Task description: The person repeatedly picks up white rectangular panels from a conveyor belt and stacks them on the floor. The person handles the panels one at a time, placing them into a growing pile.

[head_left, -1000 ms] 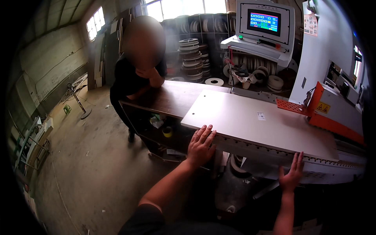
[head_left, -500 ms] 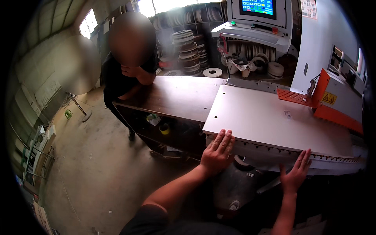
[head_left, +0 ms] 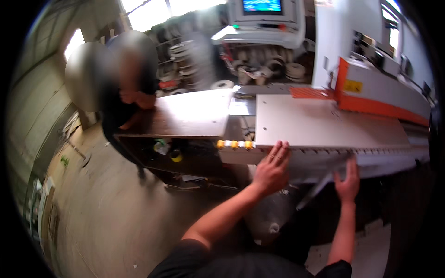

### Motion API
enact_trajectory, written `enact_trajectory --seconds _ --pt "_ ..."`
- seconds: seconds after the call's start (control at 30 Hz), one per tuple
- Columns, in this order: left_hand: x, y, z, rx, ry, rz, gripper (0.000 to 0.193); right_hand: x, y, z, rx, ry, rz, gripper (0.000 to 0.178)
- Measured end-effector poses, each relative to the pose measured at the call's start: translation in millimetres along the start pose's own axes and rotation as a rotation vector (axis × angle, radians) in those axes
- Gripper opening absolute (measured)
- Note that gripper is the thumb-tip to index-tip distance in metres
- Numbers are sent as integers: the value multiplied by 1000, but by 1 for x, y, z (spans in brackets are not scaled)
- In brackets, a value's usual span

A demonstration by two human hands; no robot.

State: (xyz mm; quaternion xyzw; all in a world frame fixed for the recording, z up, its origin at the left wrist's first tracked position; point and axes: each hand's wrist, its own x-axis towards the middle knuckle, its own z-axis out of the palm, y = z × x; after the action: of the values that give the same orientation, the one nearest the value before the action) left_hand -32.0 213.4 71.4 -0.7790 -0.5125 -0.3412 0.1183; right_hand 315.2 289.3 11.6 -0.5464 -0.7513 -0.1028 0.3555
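Note:
A pale flat panel (head_left: 306, 121) with small dark holes lies on the bed of a large white machine (head_left: 394, 85). Its far right part sits beside the orange guard (head_left: 345, 85). My left hand (head_left: 272, 170) rests at the panel's near edge, fingers straight and close together, fingertips over the edge. Lower on the right, my right hand (head_left: 347, 180) is held up against the front of the bed, just below the panel edge, with the thumb apart. It grips nothing, and motion blurs its fingertips. Yellow rollers (head_left: 235, 145) show on the bed left of the panel.
A brown-topped cabinet (head_left: 190, 113) with open shelves stands left of the machine, and another person (head_left: 130, 92) leans on it. Behind are stacked edging rolls (head_left: 185, 65) and a control screen (head_left: 263, 6). Concrete floor (head_left: 111, 199) lies at left.
The panel has slid right along the bed, away from the cabinet, uncovering the yellow rollers. My left hand has travelled with it; my right hand sits lower against the bed. The view has shifted.

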Motion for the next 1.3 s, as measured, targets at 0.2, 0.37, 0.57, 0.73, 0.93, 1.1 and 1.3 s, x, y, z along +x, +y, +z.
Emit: enact_trajectory --seconds 0.2,0.37,0.57,0.73,0.93,1.1,1.3 --pt "-59 29 33 -251 -149 217 55 -137 -10 -10 84 -160 99 59" --pt "-211 33 121 -499 -575 -217 52 -319 11 -35 13 -292 534 55" --pt "-321 29 150 -369 -1131 -192 40 -475 10 -93 -183 -346 915 62" --pt "-318 28 160 -407 -1214 -47 34 -496 11 -95 -299 -366 823 64" --pt "-289 41 135 -505 -1063 -157 29 -434 27 -51 -239 -393 829 63" --pt "-270 -23 90 -206 -907 -52 26 -385 20 -13 -264 -522 828 62" --pt "-275 -53 95 -220 -908 -23 13 -389 21 -7 -292 -618 827 65"
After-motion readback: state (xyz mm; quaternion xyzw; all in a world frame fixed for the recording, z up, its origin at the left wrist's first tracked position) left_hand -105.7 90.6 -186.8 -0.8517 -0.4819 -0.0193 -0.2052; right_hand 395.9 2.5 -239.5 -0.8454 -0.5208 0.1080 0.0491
